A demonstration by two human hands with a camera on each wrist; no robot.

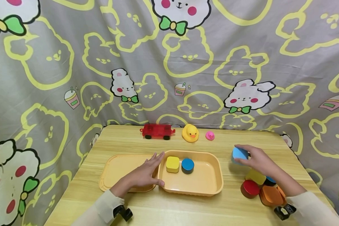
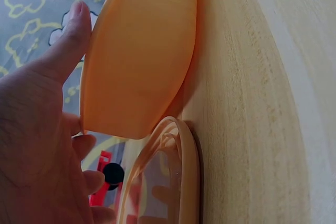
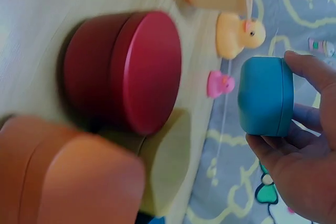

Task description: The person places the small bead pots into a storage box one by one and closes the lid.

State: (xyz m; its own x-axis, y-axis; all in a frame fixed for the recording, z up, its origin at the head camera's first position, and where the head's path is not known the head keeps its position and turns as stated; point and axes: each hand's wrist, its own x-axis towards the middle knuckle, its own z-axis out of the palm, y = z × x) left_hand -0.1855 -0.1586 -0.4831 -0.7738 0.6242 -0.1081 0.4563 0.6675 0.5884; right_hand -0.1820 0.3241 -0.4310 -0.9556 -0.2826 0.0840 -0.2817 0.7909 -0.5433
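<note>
A light blue rounded-square tin (image 1: 239, 155) is pinched between the thumb and fingers of my right hand (image 1: 257, 160), raised above the table's right side. In the right wrist view the blue tin (image 3: 266, 96) appears side-on, its lid seam showing. My left hand (image 1: 147, 171) rests against the left rim of a light orange plastic box (image 1: 204, 182), thumb and fingers spread. Inside that box, towards its left, sit a yellow rounded-square tin (image 1: 173, 164) and a dark blue round tin (image 1: 187, 165). Beneath the left hand lies a light orange lid (image 1: 121, 169), partly hidden.
Below my right hand cluster a red round tin (image 1: 250, 189), an orange tin (image 1: 271, 196), a yellow tin (image 1: 255, 176) and a partly hidden blue one. A red toy wagon (image 1: 157, 131), a yellow duck (image 1: 190, 133) and a small pink duck (image 1: 210, 135) line the back edge.
</note>
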